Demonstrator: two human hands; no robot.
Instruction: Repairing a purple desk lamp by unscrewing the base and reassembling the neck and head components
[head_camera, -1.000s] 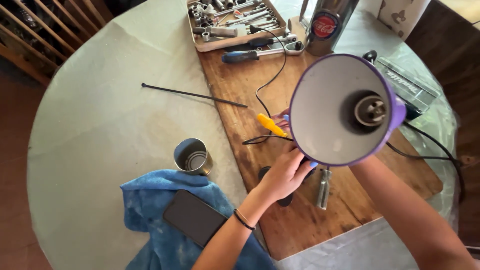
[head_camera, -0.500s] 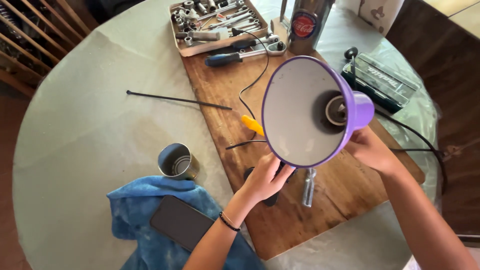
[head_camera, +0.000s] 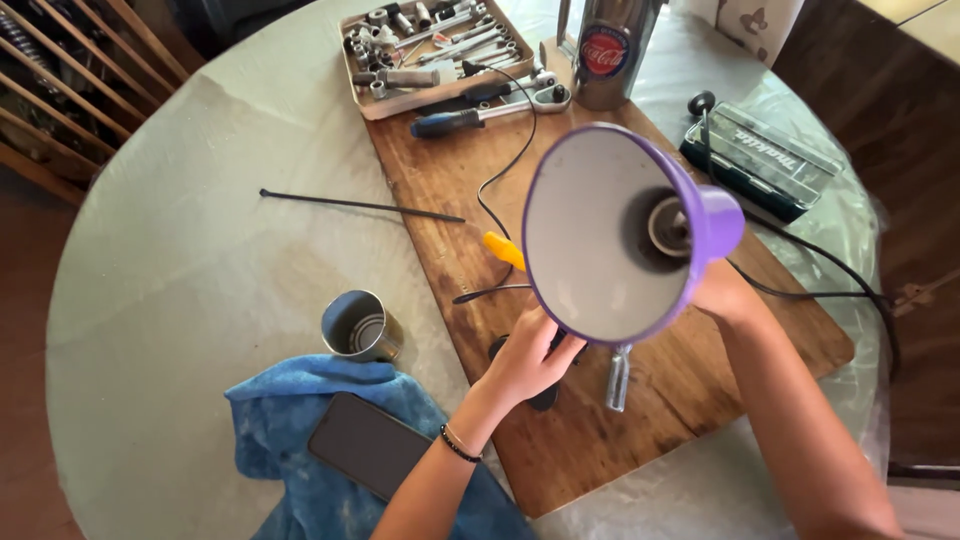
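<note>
A purple lamp shade with a white inside and an empty socket faces me above the wooden board. My right hand grips the shade from behind, near its narrow end. My left hand holds the shade's lower rim, fingers curled over a dark part beneath it. A black cord runs from the lamp to the right. A metal tube and an orange-handled tool lie on the board under the shade.
A tray of sockets and wrenches, a blue-handled screwdriver, a metal canister and a dark bit case sit at the back. A thin black rod, a tin can, and a phone on a blue towel lie left.
The shade has shifted left and a little up in view, both hands keeping hold of it. The view has panned, so the board and tools sit lower and more to the right.
</note>
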